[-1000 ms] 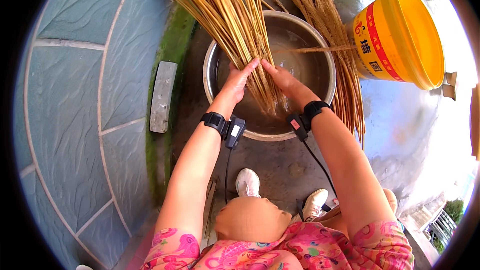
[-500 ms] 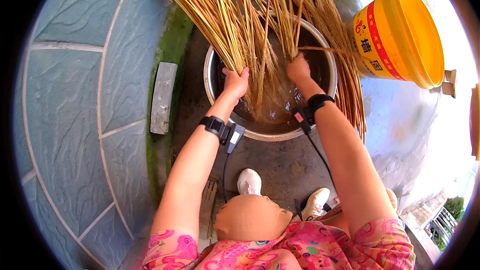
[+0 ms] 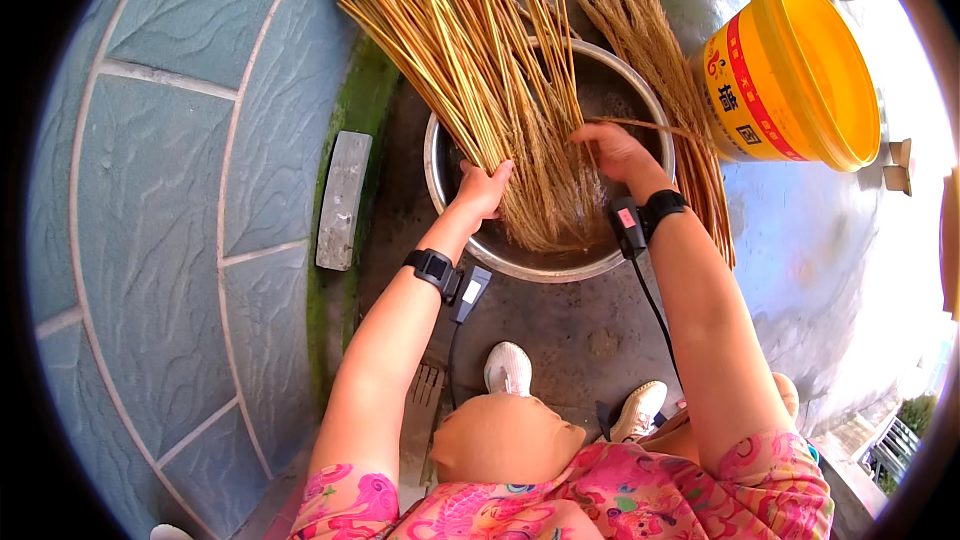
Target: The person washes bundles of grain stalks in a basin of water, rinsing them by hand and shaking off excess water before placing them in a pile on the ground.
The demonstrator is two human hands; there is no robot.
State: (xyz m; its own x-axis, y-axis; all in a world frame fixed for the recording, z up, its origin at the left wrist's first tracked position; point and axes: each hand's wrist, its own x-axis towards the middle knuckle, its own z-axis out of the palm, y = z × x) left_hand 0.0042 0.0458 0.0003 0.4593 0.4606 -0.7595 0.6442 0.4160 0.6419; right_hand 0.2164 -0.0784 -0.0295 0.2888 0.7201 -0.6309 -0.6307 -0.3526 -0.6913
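A large bundle of long golden straw stalks (image 3: 450, 50) slants over a round metal basin (image 3: 565, 275), its feathery ends hanging inside the rim. My left hand (image 3: 485, 190) is closed round the bundle's lower left side, thumb on top. On the right side of the same bundle, my right hand (image 3: 617, 150) has its fingers curled against the thinner stalks; its fingertips are partly hidden. One loose stalk (image 3: 640, 125) runs from near that hand toward the right. Much of the basin's inside is covered by the straw.
Another straw bundle (image 3: 655, 35) lies on the floor along the basin's right side. Beyond it stands a yellow bucket (image 3: 740, 90). A grey brick (image 3: 343, 200) rests on a green mossy strip at the left, beside blue-grey stone slabs (image 3: 160, 200). Cables hang from both wrist straps.
The straw's feathery ends are gathered closer together and spread wider over the basin. My right hand has shifted slightly right and toward me, its grip looser; the left still holds the stalks.
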